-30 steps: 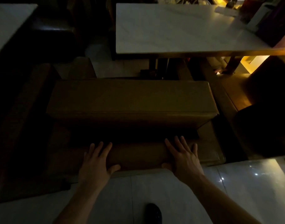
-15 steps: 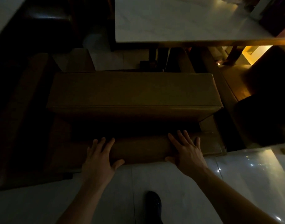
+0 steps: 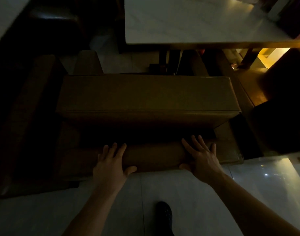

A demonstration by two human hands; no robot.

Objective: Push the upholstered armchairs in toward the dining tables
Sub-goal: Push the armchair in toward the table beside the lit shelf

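Observation:
A tan upholstered armchair (image 3: 146,94) stands in front of me, seen from behind and above in dim light. Its rolled backrest top (image 3: 154,155) is nearest to me. My left hand (image 3: 110,164) lies over the left part of that roll, fingers spread on top and thumb on the rear face. My right hand (image 3: 202,159) grips the right part the same way. Beyond the seat is the white-topped dining table (image 3: 188,23); the seat's front edge sits a little short of the table's near edge.
The table's dark pedestal (image 3: 166,60) stands ahead of the seat. A second chair (image 3: 26,125) flanks on the left and a dark one (image 3: 282,116) on the right. Another white table (image 3: 4,17) is at the far left. My dark shoe (image 3: 164,213) is on the pale tiled floor.
The armchair has slid forward toward the table with both hands on its backrest. I have stepped after it, and more floor and my shoe now show below.

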